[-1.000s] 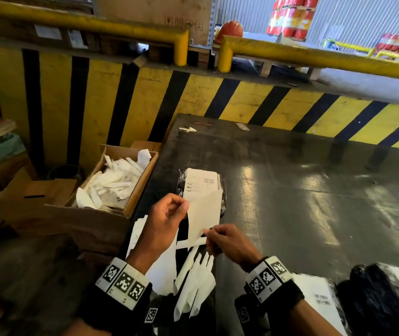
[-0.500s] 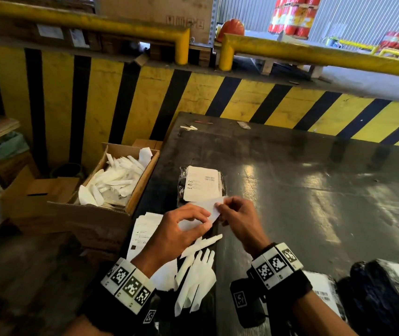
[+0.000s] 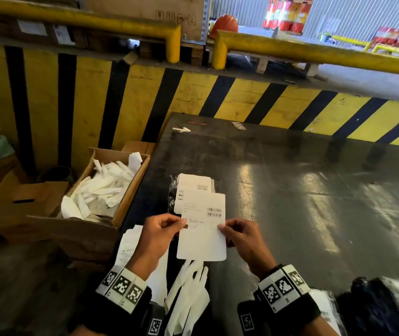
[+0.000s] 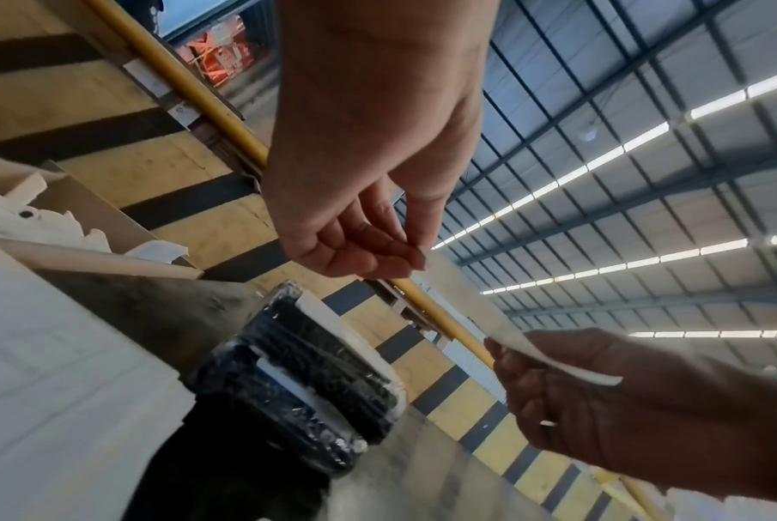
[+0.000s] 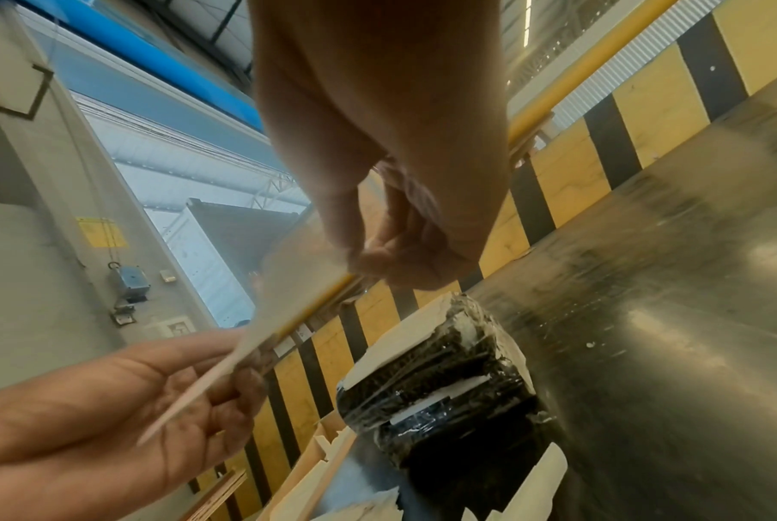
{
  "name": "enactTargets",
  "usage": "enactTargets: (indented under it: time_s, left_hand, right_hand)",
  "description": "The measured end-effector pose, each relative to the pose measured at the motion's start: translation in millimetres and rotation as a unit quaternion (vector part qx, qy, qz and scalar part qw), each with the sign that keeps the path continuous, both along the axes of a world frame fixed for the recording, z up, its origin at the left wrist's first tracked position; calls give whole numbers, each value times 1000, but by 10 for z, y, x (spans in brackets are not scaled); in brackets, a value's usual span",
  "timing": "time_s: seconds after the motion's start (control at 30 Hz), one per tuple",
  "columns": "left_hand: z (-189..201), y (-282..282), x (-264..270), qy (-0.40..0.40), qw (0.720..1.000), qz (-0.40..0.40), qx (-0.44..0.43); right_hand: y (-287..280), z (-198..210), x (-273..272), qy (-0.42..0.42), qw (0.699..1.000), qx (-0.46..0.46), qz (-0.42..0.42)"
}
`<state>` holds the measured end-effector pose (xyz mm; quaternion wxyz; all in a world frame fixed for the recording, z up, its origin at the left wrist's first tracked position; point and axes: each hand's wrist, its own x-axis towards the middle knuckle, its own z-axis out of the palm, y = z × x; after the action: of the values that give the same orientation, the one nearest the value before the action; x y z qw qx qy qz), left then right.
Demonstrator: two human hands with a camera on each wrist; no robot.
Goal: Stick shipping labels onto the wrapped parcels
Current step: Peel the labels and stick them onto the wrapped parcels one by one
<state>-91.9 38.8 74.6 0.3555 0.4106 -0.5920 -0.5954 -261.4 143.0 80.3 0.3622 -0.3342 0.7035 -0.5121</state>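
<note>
Both hands up: the left hand point(image 3: 159, 235) pinches the shipping label's point(image 3: 202, 229) left edge and the right hand point(image 3: 242, 236) its right edge, holding it in the air just over the one black wrapped parcel point(image 3: 173, 190) near the tabletop's point(image 3: 290, 202) left edge. That parcel already wears one label. Right of it, wide open tabletop; left, one cardboard box point(image 3: 130, 197) of peeled backing strips.
</note>
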Motion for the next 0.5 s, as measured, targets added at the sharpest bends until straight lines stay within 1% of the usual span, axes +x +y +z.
enactTargets:
  time_s: [0.13, 0.27, 0.4, 0.5]
  left_hand:
    - [0, -213, -191, -15, 999, 25, 14]
    - [9, -591, -439, -48, 998, 51, 0]
    - [-30, -987, -628, -111, 992, 52, -27]
    - [-111, -1233, -714, -178, 982, 46, -32]
  right_hand:
    - [-268, -12, -135, 14, 1000, 26, 0]
    - [-668, 30, -337, 12, 1000, 17, -9]
    - [-1076, -39, -523, 29, 999, 26, -37]
    - [-1329, -163, -641, 39, 997, 55, -36]
